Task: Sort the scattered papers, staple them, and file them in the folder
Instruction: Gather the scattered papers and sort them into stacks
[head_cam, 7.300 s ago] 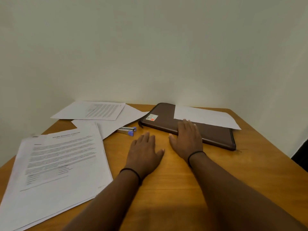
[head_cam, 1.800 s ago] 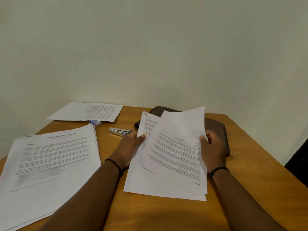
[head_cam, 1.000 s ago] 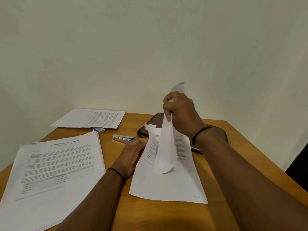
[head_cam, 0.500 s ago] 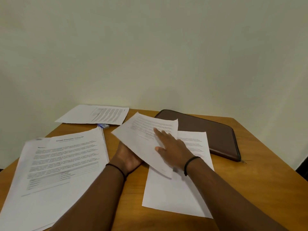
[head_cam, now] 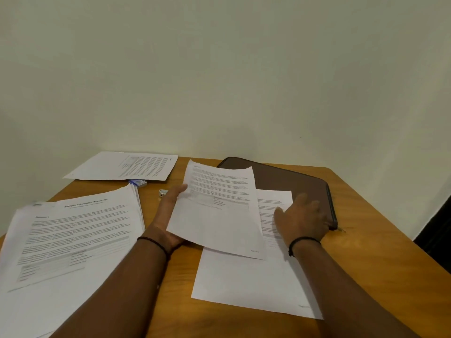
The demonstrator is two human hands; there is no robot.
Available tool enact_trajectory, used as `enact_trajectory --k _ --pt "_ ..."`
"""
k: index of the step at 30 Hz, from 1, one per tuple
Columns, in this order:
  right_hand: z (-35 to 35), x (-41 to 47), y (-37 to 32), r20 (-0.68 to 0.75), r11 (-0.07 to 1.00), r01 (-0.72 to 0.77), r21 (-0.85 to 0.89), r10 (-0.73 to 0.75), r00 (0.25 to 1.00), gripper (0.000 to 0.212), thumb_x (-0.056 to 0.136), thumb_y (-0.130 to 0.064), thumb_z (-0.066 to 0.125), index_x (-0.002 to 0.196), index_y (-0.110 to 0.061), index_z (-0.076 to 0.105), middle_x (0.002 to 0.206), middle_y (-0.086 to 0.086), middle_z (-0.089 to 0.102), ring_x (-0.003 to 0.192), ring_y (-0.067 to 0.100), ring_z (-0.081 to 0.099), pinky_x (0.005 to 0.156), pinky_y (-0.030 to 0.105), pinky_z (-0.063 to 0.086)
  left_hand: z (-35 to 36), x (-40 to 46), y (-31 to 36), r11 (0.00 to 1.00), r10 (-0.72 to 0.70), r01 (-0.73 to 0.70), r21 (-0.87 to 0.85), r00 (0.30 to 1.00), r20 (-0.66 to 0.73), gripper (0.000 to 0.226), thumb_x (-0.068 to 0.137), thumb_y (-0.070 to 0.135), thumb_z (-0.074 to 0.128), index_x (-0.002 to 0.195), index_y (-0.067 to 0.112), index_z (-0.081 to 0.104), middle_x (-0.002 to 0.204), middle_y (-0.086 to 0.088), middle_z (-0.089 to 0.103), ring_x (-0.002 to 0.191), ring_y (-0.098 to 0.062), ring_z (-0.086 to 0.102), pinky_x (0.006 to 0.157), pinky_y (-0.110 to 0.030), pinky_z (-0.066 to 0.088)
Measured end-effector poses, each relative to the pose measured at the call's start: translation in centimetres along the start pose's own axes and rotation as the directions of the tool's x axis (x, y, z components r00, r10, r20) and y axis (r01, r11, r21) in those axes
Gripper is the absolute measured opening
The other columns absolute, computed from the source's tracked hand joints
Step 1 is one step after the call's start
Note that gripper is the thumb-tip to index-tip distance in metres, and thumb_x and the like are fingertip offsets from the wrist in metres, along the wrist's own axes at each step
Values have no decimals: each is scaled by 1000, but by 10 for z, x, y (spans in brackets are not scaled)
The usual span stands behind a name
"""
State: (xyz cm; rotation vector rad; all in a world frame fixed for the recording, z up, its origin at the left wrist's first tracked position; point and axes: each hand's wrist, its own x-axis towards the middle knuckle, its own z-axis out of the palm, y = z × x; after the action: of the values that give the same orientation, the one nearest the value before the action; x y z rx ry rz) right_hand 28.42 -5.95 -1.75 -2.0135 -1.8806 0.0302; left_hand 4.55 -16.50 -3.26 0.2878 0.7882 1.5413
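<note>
My left hand [head_cam: 168, 215] holds one printed sheet [head_cam: 219, 211] from below, thumb on its left edge, lifted above the wooden table [head_cam: 366, 276]. Under it lies a second sheet [head_cam: 249, 284] flat on the table. My right hand [head_cam: 302, 218] hovers over that sheet's upper right corner, blurred, fingers spread and holding nothing. The brown zipped folder [head_cam: 292, 181] lies shut behind the sheets. A thick stack of papers [head_cam: 68, 245] lies at the left. The stapler [head_cam: 163, 192] peeks out behind my left hand, mostly hidden.
Another sheet [head_cam: 127, 165] lies at the far left corner by the wall, with a small blue box [head_cam: 138, 183] at its near edge. The table's right edge drops off beside a dark gap [head_cam: 439, 230]. Bare wood shows at the near right.
My right hand has come off the lifted sheet and moved right, over the flat sheet. My left hand has turned the held sheet more upright.
</note>
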Motion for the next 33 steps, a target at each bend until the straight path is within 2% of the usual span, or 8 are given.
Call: enact_trajectory --k 4,9,15,21,24,26,30,33 --pt "3 4 8 37 966 -25 256 16 999 53 90 -44 67 121 -12 38 117 13 48 97 31 59 63 33 46 15 -10 -9 997 -21 15 80 997 75 41 83 14 58 124 16 61 115 -21 71 85 -38 73 61 -46 62" --pt "10 18 14 307 665 -231 710 4 952 13 88 -13 68 94 -2 63 92 12 72 80 29 68 71 39 58 12 -1 -16 989 2 -10 146 998 55 54 83 -3 58 135 15 53 127 -21 66 115 -43 63 81 -57 58" --pt "-16 15 15 324 412 -258 874 -98 941 24 99 -11 50 80 -12 63 77 4 67 62 16 58 50 23 45 13 -1 -20 952 71 -107 289 989 132 55 88 -16 45 132 15 56 129 -17 66 117 -41 63 89 -54 55" --pt "-23 7 10 292 301 -182 936 -376 879 9 91 -7 68 93 -16 70 98 4 76 79 11 74 65 24 58 21 -5 -23 916 153 -205 346 973 172 52 86 -7 57 131 18 58 125 -13 69 116 -37 64 97 -53 52" --pt "-15 3 6 218 340 -92 936 -352 910 21 87 -1 70 94 -20 70 101 3 75 91 21 73 82 39 60 26 -3 -24 922 172 -205 328 977 126 48 86 7 63 132 17 59 126 -14 68 117 -38 63 105 -55 46" --pt "-23 2 3 114 313 -3 950 -338 934 21 89 -6 69 90 -27 69 93 -7 74 91 16 72 78 33 59 37 -4 -21 896 251 -276 347 961 116 43 90 8 61 132 16 59 127 -13 68 117 -35 64 102 -51 49" --pt "-63 3 -7 -151 259 237 936 -311 938 22 91 -10 66 91 -32 64 94 -10 71 89 13 69 74 28 58 73 -14 -1 728 512 -559 397 828 227 37 95 0 54 130 12 58 124 -3 70 116 -21 66 98 -30 53" --pt "-93 1 -14 -289 201 344 917 -257 922 20 90 -12 67 91 -32 63 95 -7 71 87 12 69 73 27 58 98 -31 21 590 620 -664 460 737 269 34 94 6 62 128 8 62 122 -6 71 110 -23 68 93 -32 56"
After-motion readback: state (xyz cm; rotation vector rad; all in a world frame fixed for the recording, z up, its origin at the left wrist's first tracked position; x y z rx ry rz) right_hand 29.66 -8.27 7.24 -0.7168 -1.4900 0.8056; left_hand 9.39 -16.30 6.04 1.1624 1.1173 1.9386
